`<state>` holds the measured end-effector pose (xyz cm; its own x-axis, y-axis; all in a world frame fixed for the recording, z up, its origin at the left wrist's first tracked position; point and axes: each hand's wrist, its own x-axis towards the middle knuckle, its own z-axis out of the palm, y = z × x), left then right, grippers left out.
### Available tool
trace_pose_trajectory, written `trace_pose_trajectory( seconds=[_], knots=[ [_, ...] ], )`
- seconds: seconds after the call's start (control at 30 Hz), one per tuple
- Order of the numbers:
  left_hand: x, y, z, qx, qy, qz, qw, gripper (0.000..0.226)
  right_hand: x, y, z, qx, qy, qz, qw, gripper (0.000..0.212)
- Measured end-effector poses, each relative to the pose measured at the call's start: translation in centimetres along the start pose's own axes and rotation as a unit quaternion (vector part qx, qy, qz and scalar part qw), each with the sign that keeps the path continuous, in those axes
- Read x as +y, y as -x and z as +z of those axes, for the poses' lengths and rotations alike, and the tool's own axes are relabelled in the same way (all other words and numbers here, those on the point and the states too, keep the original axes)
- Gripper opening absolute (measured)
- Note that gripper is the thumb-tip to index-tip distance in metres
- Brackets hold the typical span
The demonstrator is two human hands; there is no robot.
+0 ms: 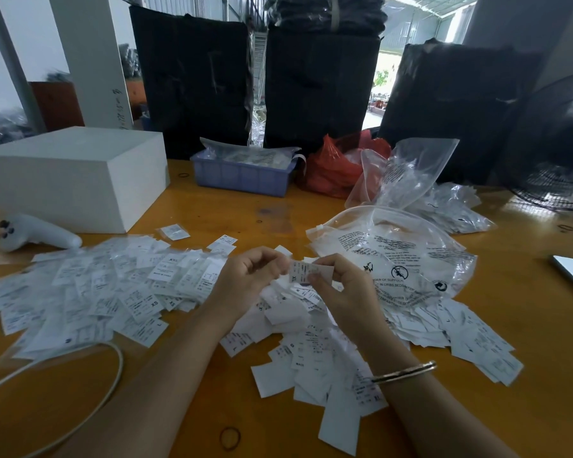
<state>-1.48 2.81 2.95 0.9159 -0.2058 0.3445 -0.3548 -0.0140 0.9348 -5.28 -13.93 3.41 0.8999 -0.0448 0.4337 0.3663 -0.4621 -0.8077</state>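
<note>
Over the middle of a yellow table [212, 216], my left hand [248, 279] and my right hand [341, 285] together pinch one small white printed size label [306, 272], marked XL. The left fingers hold its left end, the right thumb and fingers its right end. Below the hands lies a loose heap of white labels [311, 358]. To the left spreads a pile of labels in small clear sleeves [106, 292]. A bracelet [407, 371] sits on my right wrist.
A large clear printed plastic bag [394, 256] lies right of the hands, more bags [444, 206] behind it. At the back stand a white box [70, 176], a blue bin [242, 176] and a red bag [334, 170]. A white handheld device [37, 233] and a cable [110, 385] lie at left. A rubber band [229, 438] lies near the front edge.
</note>
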Motion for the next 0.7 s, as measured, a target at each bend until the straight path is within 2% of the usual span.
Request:
trace_pose_trajectory(
  seconds=[0.17,0.33,0.4,0.47,0.53,0.63,0.7],
  knots=[
    [-0.4,-0.1,0.1,-0.018,-0.039,0.009,0.999,0.008,-0.4,0.2,0.5,-0.068,0.001,0.015,0.998,0.029],
    [-0.7,-0.1,0.1,-0.022,-0.036,0.013,0.999,0.016,0.3,0.4,1.6,-0.101,-0.033,0.044,0.993,0.034],
    [-0.8,-0.2,0.1,0.0,-0.039,0.021,0.999,0.016,0.4,0.3,1.7,-0.063,-0.059,0.046,0.995,0.035],
    [-0.9,-0.2,0.1,0.031,-0.047,0.028,0.998,0.015,0.3,0.2,1.4,0.008,-0.069,0.042,0.997,0.027],
    [-1.0,-0.3,0.1,0.05,-0.047,0.032,0.997,0.016,0.3,0.3,1.2,0.045,-0.063,0.026,0.997,0.024],
    [-1.2,-0.2,0.3,0.041,-0.061,0.035,0.997,0.013,0.1,0.7,1.7,0.019,-0.044,0.02,0.999,0.026],
    [-1.1,-0.1,0.4,0.037,-0.063,0.037,0.997,0.018,0.0,0.8,2.1,0.004,-0.086,0.043,0.995,0.021]
  ],
)
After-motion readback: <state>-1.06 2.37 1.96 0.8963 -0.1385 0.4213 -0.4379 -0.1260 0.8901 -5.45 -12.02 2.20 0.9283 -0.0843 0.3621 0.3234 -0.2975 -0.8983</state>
